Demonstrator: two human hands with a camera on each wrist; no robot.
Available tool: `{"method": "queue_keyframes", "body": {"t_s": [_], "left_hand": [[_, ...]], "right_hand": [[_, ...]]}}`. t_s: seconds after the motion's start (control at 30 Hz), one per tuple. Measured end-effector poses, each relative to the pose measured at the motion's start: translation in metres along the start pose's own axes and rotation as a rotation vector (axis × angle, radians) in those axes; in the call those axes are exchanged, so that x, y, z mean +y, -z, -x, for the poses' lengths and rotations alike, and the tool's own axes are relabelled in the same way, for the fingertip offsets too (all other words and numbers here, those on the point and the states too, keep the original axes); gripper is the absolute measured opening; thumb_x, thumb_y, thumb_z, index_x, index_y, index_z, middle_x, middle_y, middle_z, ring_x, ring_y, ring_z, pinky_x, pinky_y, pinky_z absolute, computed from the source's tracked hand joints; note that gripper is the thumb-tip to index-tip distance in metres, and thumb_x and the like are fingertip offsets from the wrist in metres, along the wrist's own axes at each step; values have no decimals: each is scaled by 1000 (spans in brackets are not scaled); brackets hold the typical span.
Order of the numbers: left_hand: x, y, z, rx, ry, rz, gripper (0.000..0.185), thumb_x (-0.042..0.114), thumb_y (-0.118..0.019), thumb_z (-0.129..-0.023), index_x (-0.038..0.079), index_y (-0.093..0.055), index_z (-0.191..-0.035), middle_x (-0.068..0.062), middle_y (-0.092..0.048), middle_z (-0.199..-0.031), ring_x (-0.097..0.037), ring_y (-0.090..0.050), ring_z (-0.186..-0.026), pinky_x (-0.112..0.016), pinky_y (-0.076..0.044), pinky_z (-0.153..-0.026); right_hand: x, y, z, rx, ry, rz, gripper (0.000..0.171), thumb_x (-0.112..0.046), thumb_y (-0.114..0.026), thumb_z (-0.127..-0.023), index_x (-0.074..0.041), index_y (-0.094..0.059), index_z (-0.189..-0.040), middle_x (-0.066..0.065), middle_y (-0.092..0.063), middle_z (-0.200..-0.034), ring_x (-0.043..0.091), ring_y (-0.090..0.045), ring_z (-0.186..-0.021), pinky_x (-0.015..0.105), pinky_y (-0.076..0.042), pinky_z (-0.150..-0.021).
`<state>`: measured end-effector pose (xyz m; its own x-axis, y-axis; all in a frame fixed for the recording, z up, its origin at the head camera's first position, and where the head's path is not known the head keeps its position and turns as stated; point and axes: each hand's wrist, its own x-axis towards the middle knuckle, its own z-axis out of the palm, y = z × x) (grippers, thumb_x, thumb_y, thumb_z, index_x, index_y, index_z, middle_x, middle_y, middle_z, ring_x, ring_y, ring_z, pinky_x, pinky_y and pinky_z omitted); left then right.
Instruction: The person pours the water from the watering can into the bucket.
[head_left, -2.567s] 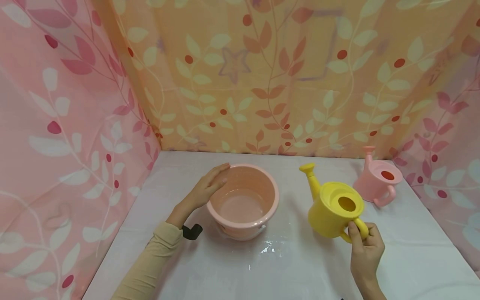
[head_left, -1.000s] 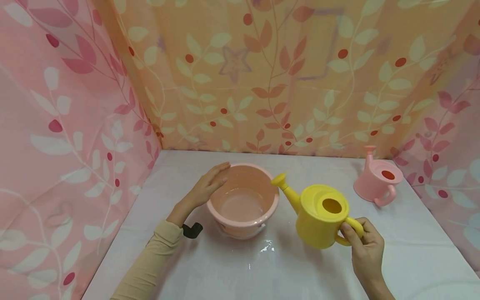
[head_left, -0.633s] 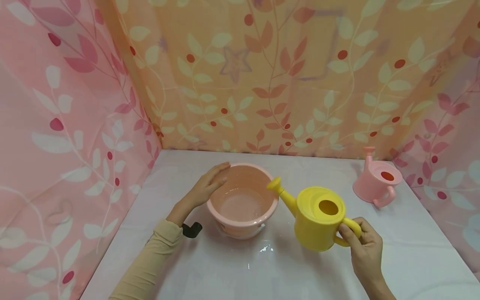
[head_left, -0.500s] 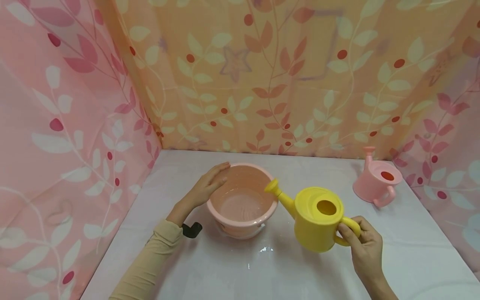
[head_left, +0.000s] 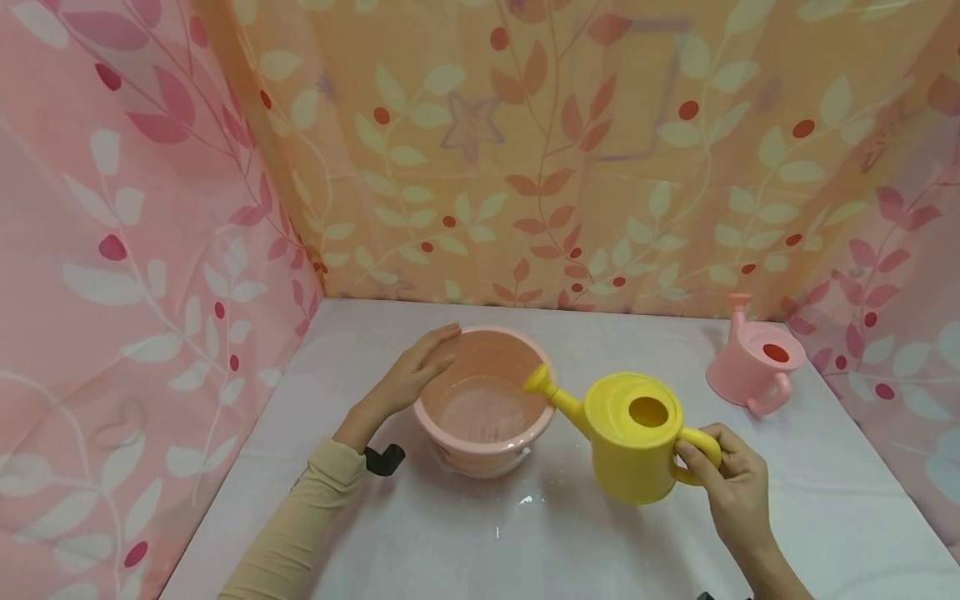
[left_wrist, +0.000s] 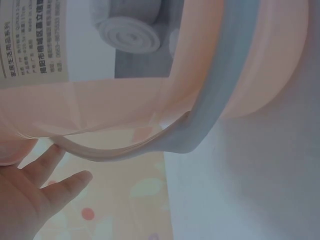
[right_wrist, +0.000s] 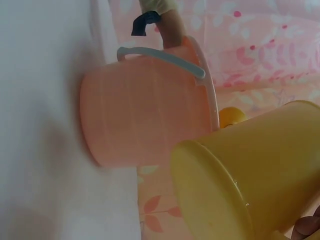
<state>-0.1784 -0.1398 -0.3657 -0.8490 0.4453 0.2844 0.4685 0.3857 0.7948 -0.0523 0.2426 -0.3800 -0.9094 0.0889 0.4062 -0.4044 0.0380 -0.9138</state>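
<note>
The right hand (head_left: 731, 492) has its grip curled round the handle of a yellow watering can (head_left: 633, 437), tilted with its spout over the pink bucket (head_left: 486, 400) on the worktop (head_left: 570, 542). The left hand (head_left: 416, 375) rests flat against the bucket's rim, fingers straight.

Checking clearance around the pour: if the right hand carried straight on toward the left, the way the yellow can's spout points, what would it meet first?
Probably the pink bucket: the yellow watering can held by the right hand already has its spout over the rim.
</note>
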Motion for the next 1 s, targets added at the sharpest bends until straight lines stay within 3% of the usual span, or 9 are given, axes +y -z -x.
{"method": "queue_keyframes", "body": {"t_s": [0.43,1.0], "left_hand": [[0,0,1,-2,-1,5,45,10,-48,-96,-2,-38,-138,-20,-36,-145,-33,-27,-137,-48,-20,-112],[1,-1,0,-5,10,5,45,11,-47,-97,-1,-37,-139,-20,-36,-145,-33,-26,-137,-49,-21,-112]], "right_hand": [[-2,3,-9,-64,81,-8,17,19,-49,-84,4,-56,-84,2,-59,-76,5,-54,-66,19,-55,-60],[4,6,-24,-54,130,34,16,18,-51,-84,4,-58,-85,-1,-61,-77,8,-53,-65,19,-55,-60]]}}
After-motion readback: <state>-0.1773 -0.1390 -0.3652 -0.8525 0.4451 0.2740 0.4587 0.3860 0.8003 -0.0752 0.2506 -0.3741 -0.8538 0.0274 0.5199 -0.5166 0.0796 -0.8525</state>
